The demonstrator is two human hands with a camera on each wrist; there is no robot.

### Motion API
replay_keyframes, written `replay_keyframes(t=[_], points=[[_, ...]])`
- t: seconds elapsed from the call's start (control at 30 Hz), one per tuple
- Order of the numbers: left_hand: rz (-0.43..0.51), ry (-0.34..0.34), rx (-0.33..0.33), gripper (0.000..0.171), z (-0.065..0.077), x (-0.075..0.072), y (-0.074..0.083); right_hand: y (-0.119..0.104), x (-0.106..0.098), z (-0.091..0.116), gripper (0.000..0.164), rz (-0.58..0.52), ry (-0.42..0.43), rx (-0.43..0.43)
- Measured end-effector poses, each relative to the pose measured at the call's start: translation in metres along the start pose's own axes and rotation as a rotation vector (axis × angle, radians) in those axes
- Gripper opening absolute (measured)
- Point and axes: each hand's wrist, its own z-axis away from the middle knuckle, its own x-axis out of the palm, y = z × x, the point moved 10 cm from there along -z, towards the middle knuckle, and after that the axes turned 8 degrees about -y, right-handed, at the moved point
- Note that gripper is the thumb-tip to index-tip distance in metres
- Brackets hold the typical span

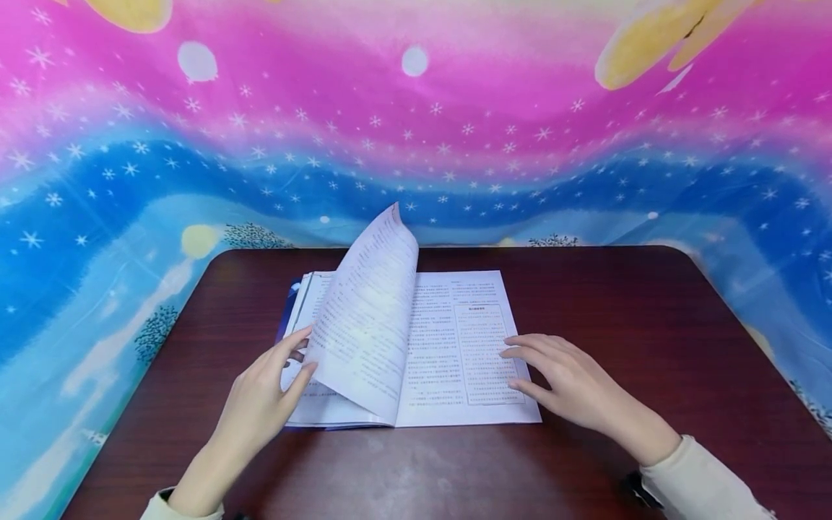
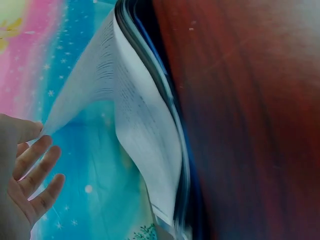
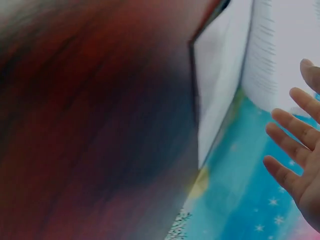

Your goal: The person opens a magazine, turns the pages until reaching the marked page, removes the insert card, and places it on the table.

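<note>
Head view: your open book [image 1: 432, 361] lies mid-frame on the dark table [image 1: 650, 303], patterned cloth [image 1: 390, 123] across the top. Your left hand [image 1: 263, 397] pinches a raised page [image 1: 370, 318], which blocks much of the left side. Your right hand [image 1: 575, 375], fingers loosely spread, is at the book's right edge, contact unclear. Print is illegible; sleeves [image 1: 702, 477] are cut off below.

White page [image 1: 367, 318], red-brown table [image 1: 650, 325], snowflake-patterned backdrop [image 1: 474, 155]
</note>
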Motion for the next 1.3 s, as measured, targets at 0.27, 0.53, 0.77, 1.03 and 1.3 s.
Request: replay_keyframes(t=[0.27,0.53,0.77,1.03,1.3], points=[[-0.006,-0.023,-0.055,0.063,0.016,0.002,-0.010,0.012,0.022,0.008,0.045,-0.016,-0.125,0.045],[-0.014,-0.081,-0.098,0.074,0.025,0.007,-0.020,0.018,0.038,0.015,0.047,-0.023,-0.226,0.089],[-0.033,-0.217,-0.234,0.077,0.031,0.015,-0.040,0.018,0.047,0.020,0.049,-0.037,-0.264,0.088],[-0.061,-0.313,-0.328,0.071,0.039,0.021,-0.058,0.020,0.051,0.022,0.047,-0.051,-0.274,0.102],[-0.088,-0.308,-0.241,0.060,0.039,0.021,-0.060,0.022,0.052,0.022,0.047,-0.061,-0.291,0.137]])
